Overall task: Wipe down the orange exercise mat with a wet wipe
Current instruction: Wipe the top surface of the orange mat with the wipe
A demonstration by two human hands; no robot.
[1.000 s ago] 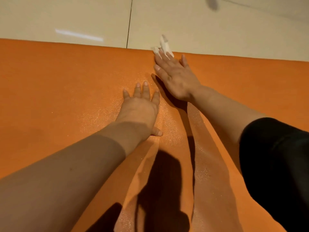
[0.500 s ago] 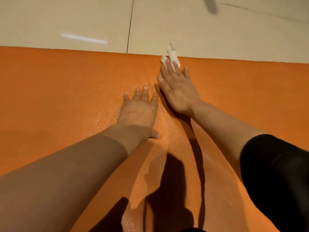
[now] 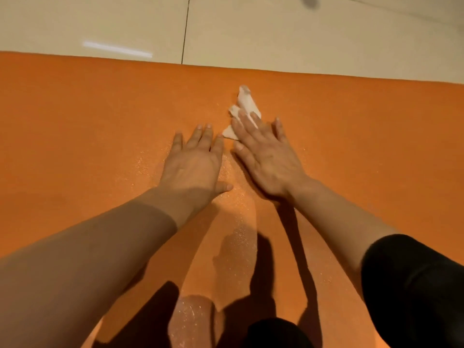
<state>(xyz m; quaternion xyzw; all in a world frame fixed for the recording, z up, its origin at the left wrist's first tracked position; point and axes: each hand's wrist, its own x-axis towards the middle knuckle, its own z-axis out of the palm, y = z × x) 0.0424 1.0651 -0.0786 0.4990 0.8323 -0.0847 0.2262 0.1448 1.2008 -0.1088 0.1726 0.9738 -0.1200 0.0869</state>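
- While both palms lie flat on it, one orange exercise mat fills the view, one pale tiled floor along its 12 o'clock edge
- Two hands: left hand spread open, fingers extended, gripping nothing
- Right hand just beside it at 3 o'clock, flat, pressing one white wet wipe under its fingertips; the wipe pokes out toward 12 o'clock
- One black sleeve at 4 o'clock

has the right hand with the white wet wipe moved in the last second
Yes. The right hand and white wet wipe slid back from the orange exercise mat's far edge, toward the person.
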